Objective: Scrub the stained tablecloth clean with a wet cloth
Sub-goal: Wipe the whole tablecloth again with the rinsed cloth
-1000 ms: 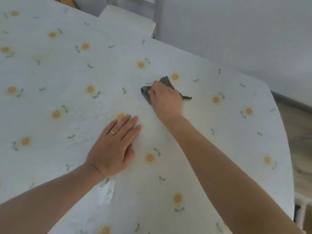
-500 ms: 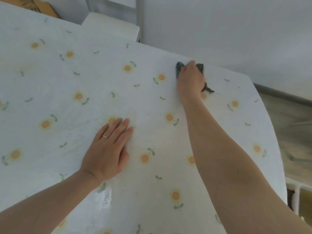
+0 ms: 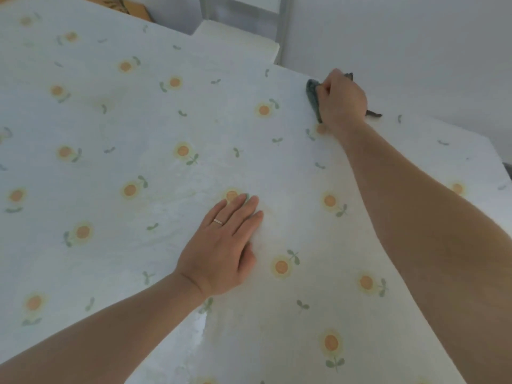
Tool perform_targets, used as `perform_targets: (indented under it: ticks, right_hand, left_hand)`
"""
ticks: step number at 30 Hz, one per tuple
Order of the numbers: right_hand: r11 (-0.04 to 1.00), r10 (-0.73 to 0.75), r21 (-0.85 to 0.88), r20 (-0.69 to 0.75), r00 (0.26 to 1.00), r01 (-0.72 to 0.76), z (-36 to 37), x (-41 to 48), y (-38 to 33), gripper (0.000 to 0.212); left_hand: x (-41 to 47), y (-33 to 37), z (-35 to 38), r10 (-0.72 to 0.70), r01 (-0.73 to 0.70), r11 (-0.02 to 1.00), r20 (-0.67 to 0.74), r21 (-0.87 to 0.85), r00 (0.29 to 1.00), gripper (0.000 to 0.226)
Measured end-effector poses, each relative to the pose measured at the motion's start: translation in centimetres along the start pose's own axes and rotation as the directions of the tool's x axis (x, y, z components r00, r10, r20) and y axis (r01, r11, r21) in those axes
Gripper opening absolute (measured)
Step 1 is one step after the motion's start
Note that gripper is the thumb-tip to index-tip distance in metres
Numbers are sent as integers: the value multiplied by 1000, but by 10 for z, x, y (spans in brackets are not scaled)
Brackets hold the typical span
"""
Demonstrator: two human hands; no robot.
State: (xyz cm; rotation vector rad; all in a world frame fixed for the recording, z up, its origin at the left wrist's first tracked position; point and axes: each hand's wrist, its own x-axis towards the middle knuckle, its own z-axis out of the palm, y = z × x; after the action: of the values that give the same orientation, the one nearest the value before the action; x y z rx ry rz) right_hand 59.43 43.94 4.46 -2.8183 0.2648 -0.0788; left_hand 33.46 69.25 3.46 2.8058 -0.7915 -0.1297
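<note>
White wall fills the 1 o'clock corner, with a pale chair at 12 o'clock behind the far edge. Printed with small orange flowers and green leaves, the tablecloth covers nearly all the rest. Near the middle the left hand lies flat on it, palm down, fingers straight and close together, pointing to 1 o'clock. One finger wears a ring. At 1 o'clock from that hand, well apart, the right hand is curled over a dark grey-green cloth, gripping it and holding it down on the tablecloth right at the far edge. Cloth shows at 9 o'clock of the knuckles, and a corner pokes out at 4 o'clock. A shiny patch lies at 6 o'clock of the left wrist.
</note>
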Motion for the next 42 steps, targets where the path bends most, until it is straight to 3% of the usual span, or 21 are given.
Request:
perform_targets:
  ticks: [2,5,9,11,14,17,21,24,27,31,33,35,39,42]
  right_hand:
    - [1000,-11,10,3,1000,10,13,19,-27,25]
    - [976,-213,57,92,973,208,25,-8,-72,20]
    - [821,-569,196,206,796,536,20,-108,-81,16]
    - [778,-624,244,201,755,579,13,-138,-59,14]
    - [875,-484,126,201,851,468,9,-106,-40,19]
    - [966,-256,29,70,964,255,17,-31,-53,25]
    - [991,-132,3,-20,991,132,40,36,-96,25]
    - [976,-217,-6,30,976,217,44,29,-123,21]
    - [918,-396,54,143,907,392,41,-29,-123,20]
    - [767,-640,219,186,746,603,20,-139,-69,14]
    - [714,-700,231,219,680,661,13,-148,-49,15]
    - [753,-656,178,274,703,633,11,-116,-48,18]
    - [966,-254,-35,86,963,258,9,5,-36,27]
    - [999,-42,-27,-26,999,41,19,33,-45,29]
  left_hand:
    - [0,-4,1,7,-7,1000,-19,-13,1000,56]
    - [-1,-4,2,6,-7,1000,-40,-30,999,55]
    - [-2,-2,2,3,-5,999,-50,-40,999,54]
    - [-2,-2,1,0,-3,999,-47,-44,999,54]
    - [-2,-2,1,0,-3,998,-53,-56,999,53]
    - [-3,-3,3,6,-11,997,-69,-73,998,51]
    - [-2,-2,2,6,-13,997,-97,-72,995,51]
    - [-1,-5,2,9,-16,997,-96,-73,995,51]
    - [-2,-5,2,1,-6,998,-77,-65,997,52]
    - [-2,-5,3,9,-13,998,-63,-54,998,53]
    - [-2,-5,4,13,-17,998,-62,-57,998,54]
    - [-1,-5,4,13,-17,998,-60,-66,998,54]
    - [2,-1,5,12,-15,998,-46,-68,999,56]
    - [1,-7,6,0,-4,997,-52,-72,999,55]
